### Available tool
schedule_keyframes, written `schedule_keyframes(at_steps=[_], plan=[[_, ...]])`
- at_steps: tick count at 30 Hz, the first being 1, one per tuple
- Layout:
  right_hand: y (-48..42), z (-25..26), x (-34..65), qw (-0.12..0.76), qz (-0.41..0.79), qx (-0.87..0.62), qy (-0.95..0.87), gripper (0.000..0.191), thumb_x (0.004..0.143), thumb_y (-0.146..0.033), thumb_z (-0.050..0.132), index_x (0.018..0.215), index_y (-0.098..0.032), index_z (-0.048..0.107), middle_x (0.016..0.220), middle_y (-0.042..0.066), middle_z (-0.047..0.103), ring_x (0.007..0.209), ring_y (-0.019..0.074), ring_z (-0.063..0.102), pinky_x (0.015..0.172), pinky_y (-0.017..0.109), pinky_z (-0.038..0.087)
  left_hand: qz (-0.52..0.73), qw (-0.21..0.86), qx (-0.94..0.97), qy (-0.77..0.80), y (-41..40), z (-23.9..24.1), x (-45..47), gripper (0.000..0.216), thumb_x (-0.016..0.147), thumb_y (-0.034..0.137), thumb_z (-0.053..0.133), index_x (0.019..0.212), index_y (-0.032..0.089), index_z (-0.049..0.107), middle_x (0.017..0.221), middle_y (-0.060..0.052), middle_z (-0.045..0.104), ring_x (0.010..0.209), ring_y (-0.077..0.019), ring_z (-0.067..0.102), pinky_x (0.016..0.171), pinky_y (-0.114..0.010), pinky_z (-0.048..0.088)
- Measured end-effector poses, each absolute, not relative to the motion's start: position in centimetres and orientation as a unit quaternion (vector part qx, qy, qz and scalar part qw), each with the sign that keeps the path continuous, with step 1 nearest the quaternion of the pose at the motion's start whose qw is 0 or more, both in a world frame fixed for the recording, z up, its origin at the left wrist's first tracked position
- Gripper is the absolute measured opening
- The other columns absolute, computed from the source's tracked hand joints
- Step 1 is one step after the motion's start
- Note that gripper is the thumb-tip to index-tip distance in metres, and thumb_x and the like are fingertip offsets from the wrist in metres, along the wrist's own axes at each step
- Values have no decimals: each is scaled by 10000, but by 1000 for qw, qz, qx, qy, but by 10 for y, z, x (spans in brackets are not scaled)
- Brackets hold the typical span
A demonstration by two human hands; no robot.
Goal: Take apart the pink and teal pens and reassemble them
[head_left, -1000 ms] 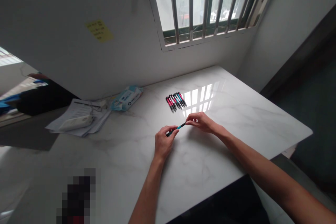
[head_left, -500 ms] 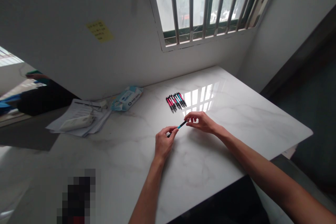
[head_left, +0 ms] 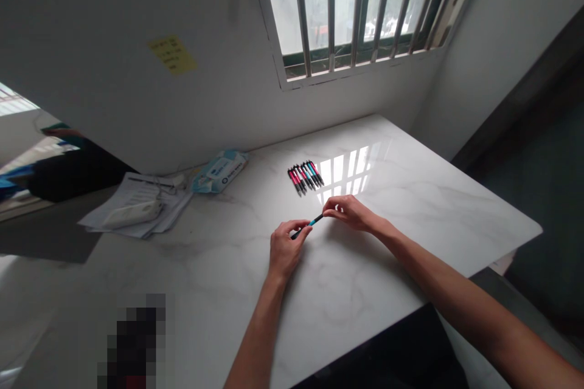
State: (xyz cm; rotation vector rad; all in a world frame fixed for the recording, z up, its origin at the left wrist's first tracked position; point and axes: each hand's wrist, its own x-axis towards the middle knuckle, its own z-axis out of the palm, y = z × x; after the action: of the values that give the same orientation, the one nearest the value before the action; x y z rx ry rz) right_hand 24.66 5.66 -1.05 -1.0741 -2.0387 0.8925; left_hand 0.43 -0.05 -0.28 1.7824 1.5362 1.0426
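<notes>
A blue and black pen (head_left: 313, 222) slants between my two hands, above the white marbled table (head_left: 410, 194). My left hand (head_left: 289, 243) is closed on its lower left part, thumb and fingers pinching the barrel. At the pen's upper right end, the fingertips of my right hand (head_left: 345, 211) are pinched together on the tip. Beyond my hands, several pens (head_left: 305, 177) in red, blue and black lie side by side in a slanted row.
Left on the table are a blue and white wipes packet (head_left: 221, 170) and stacked papers (head_left: 123, 194) with a white object (head_left: 134, 213) on top. A yellow note (head_left: 173, 55) sticks to the wall beside a barred window (head_left: 356, 12). A dark surface (head_left: 387, 352) juts in at the front edge.
My right fingers have closed further together at the pen's end and shifted slightly. The left hand keeps its hold, and the row of pens is unchanged.
</notes>
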Motion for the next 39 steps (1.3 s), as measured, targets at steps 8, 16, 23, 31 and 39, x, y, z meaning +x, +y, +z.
schedule_keyframes(at_steps=[8,16,23,31,39], plan=[[46,-12,232,350,403,-368,-761,165,938,-364,730,912,-206,768,828,28,749,739,159,652,698,278,501,457,344,614,544,3,-6,1,255,909,443,695,1025,231,776,1021,-54,753,850,-180,677,849,-309,556],[43,-5,227,377,400,-377,-746,177,923,-377,725,913,-203,756,839,29,760,726,157,668,685,283,533,475,328,617,536,1,-5,1,311,925,412,664,1188,259,727,1269,-82,685,1050,-219,645,931,-344,547],[70,-11,257,531,319,-493,-610,242,885,-418,704,990,-200,726,951,65,773,832,207,727,763,350,601,523,262,562,585,7,-9,-3,322,910,396,664,1188,239,709,1265,-92,662,1011,-210,649,840,-322,551],[86,-37,275,455,215,-631,-590,118,790,-297,639,862,-218,687,853,25,749,728,202,694,731,341,547,519,257,568,585,5,-13,-2,233,900,336,644,1087,230,736,1195,-83,685,937,-191,659,777,-300,553],[92,-25,270,510,201,-580,-602,167,869,-346,634,891,-202,716,908,55,768,816,213,715,756,334,565,517,270,569,580,0,-9,1,201,898,286,634,1049,229,754,1169,-80,685,928,-192,654,774,-309,553]])
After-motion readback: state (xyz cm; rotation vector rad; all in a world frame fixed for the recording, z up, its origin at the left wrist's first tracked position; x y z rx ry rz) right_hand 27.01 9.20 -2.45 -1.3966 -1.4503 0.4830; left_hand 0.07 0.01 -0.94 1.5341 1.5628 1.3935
